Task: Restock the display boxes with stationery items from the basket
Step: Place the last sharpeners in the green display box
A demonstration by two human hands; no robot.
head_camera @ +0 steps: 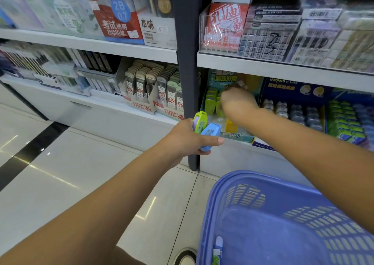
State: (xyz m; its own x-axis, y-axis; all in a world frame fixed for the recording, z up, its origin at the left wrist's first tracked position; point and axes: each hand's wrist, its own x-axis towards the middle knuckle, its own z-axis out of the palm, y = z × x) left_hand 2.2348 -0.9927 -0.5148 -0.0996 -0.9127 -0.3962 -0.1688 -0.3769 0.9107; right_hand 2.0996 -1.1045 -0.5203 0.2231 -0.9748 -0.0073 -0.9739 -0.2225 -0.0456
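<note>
— Basket: position?
— Lower right of the frame, below the bottom shelf. Blue plastic with slotted walls. One small packaged item lies against its lower left wall. The rest of the inside is too blurred to itemise.

— Left hand?
— Centre of the frame, in front of the dark shelf post. Fingers and thumb are curled round two pieces of stock, a green case uppermost and a blue case below it. The two cases touch, and the thumb lies across the blue one.

— Right hand?
— Inside the teal display box on the bottom shelf, just right of the post. It sits over a row of upright green cases at the box's left side. The fingertips point away and are blurred, so I cannot tell whether they grip anything.

— Other contents of that box?
— One yellow case near the front, just under the right wrist.

— Neighbouring stock?
— A dark blue display box stands just right of the teal one, with rows of small pale items. Left of the post are cardboard boxes of pencil leads.

— Floor?
— Pale glossy tiles with a dark strip at the left. The toe of a shoe shows at the bottom edge, just left of the basket.
</note>
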